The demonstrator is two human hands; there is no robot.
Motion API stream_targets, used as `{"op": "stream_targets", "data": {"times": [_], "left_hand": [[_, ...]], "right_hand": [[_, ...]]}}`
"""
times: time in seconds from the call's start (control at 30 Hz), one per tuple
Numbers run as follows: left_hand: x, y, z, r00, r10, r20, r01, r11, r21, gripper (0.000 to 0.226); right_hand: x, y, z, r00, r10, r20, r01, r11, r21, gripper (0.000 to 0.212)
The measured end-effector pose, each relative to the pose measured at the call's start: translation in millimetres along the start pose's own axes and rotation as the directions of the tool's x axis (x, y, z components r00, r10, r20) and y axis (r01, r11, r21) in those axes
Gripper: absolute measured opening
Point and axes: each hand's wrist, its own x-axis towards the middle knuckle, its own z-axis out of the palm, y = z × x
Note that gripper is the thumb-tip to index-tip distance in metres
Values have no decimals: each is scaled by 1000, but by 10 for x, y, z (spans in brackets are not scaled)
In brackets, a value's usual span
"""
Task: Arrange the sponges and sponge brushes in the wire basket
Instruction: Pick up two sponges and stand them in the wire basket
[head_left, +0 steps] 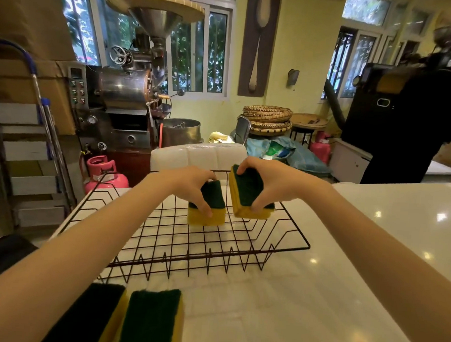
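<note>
Glossy white counter [372, 231], cluttered workshop.

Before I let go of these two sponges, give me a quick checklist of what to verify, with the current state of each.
1. Left hand has a firm hold on the left sponge: ok.
2. Right hand has a firm hold on the right sponge: ok.
3. Both sponges over the wire basket, inside its rim: ok.
4. Left sponge resting on the basket floor: cannot tell.
5. Right sponge level: not ok, it is tilted.
6. All sponges in: not ok, two sponges on the counter are outside.
</note>
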Motion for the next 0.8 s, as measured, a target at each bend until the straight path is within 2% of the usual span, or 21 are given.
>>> {"op": "stream_targets", "data": {"times": [0.17,0.67,0.8], "left_hand": [[173,-181,283,998,-25,53,24,999,33,73],[228,-256,452,1000,10,28,-10,1000,5,58],[235,-248,469,999,30,32,-29,999,-15,56]], "right_hand": [[253,45,197,997,27,76,-26,1000,-14,77],[578,25,516,967,85,239,-49,987,-155,79],[595,29,516,963,85,256,-55,991,-121,78]]}}
